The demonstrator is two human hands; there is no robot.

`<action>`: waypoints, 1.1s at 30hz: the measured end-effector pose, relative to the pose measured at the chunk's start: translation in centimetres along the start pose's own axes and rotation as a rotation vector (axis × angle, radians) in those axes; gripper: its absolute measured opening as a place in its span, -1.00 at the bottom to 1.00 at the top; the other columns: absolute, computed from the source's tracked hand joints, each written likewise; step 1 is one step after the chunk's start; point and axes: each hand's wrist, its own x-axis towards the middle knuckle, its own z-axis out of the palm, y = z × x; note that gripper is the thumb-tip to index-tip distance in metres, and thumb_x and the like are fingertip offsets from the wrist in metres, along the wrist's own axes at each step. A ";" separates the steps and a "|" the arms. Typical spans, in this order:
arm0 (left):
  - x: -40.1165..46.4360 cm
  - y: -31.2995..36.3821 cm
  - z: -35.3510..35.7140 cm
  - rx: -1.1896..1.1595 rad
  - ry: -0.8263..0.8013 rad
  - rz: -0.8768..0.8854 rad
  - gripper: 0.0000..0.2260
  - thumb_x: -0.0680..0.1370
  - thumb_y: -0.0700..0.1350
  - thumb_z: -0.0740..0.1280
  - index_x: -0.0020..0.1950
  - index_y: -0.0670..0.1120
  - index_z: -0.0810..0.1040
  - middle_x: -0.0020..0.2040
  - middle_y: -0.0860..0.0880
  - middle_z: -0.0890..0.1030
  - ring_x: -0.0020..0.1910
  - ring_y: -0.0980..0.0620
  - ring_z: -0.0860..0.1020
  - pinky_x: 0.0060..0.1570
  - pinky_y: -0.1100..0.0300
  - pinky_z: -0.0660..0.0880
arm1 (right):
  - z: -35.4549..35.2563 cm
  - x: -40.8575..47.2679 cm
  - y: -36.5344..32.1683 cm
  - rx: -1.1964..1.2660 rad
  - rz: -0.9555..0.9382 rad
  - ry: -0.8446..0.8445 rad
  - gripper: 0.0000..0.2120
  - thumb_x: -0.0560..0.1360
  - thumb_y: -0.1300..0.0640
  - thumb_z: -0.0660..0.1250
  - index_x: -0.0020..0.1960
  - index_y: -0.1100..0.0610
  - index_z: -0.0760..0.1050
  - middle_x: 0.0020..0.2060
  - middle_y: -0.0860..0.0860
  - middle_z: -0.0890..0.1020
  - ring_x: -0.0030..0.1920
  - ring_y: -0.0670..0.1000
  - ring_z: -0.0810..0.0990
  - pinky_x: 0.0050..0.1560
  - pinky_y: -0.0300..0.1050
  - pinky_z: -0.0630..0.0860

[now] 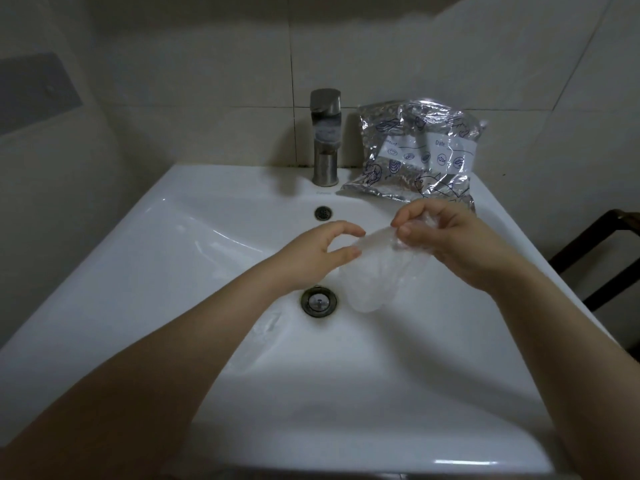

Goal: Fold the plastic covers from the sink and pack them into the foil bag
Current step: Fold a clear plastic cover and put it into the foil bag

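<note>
Plastic cover (372, 268) in right hand (450, 237)

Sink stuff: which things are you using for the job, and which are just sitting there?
For the job: plastic cover, held by right hand; left hand; foil bag; sink.
Just there: tap, drain, dark chair.

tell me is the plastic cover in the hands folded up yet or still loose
Still loose. The plastic cover hangs limp from the right hand over the sink; the left hand reaches for its edge.

Steel faucet (325, 138) upright against tiled wall (207, 64) — dark chair frame (602, 251) at right.
</note>
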 end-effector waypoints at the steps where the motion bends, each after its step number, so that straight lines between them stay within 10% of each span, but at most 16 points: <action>1: -0.1 0.1 0.0 -0.023 0.011 0.010 -0.71 0.56 -0.08 0.29 0.28 0.04 0.43 0.25 0.16 0.45 0.23 0.28 0.36 0.07 0.50 0.28 | -0.1 0.0 -0.1 0.035 -0.003 -0.031 -0.84 0.19 0.14 0.56 -0.27 0.03 0.63 -0.37 -0.06 0.61 -0.33 -0.10 0.59 -0.20 -0.27 0.55; 4: -0.3 0.5 0.0 -0.152 -0.036 0.003 -0.82 0.50 -0.18 0.37 0.05 0.04 0.51 0.03 0.07 0.57 0.03 0.20 0.51 0.10 0.38 0.36 | -0.7 -0.1 -0.1 0.149 -0.004 -0.088 -0.74 0.13 0.00 0.60 -0.25 0.03 0.62 -0.34 -0.03 0.60 -0.31 -0.08 0.58 -0.16 -0.22 0.58; 8: -0.6 1.5 -0.5 -0.264 -0.032 0.023 -0.85 0.46 -0.29 0.39 -0.13 -0.05 0.53 -0.24 -0.01 0.59 -0.29 0.13 0.54 -0.18 0.30 0.47 | -1.6 -0.3 -0.8 0.168 -0.016 -0.029 -0.81 0.31 0.35 0.40 -0.37 0.09 0.58 -0.37 0.01 0.58 -0.37 -0.06 0.56 -0.28 -0.27 0.53; 15: -1.0 2.4 -1.6 -0.452 -0.027 0.080 -0.70 0.39 -0.38 0.40 -0.02 -0.02 0.56 -0.18 0.10 0.66 -0.14 0.12 0.62 -0.15 0.30 0.55 | -1.9 -0.1 -0.9 0.126 0.181 0.184 -0.51 0.44 0.47 -0.03 -0.44 0.15 0.53 -0.51 0.03 0.51 -0.53 -0.04 0.48 -0.47 -0.32 0.44; 22: -1.2 2.3 -2.3 -0.476 -0.001 0.060 -0.68 0.40 -0.43 0.36 0.00 -0.05 0.57 -0.16 0.15 0.66 -0.13 0.21 0.61 -0.15 0.35 0.52 | -1.9 -0.3 -0.9 -0.029 0.178 0.069 -0.84 0.30 0.34 0.45 -0.28 0.17 0.49 -0.44 0.03 0.53 -0.44 -0.08 0.50 -0.38 -0.33 0.47; 33: -0.5 2.5 -1.5 -0.406 0.105 -0.111 -0.79 0.43 -0.33 0.39 -0.09 -0.02 0.61 -0.18 0.03 0.63 -0.30 0.18 0.58 -0.29 0.39 0.49 | -1.3 0.0 -0.5 -0.533 0.030 0.200 -0.81 0.46 0.32 0.36 -0.23 0.04 0.56 -0.35 0.03 0.55 -0.29 0.00 0.38 -0.32 -0.18 0.26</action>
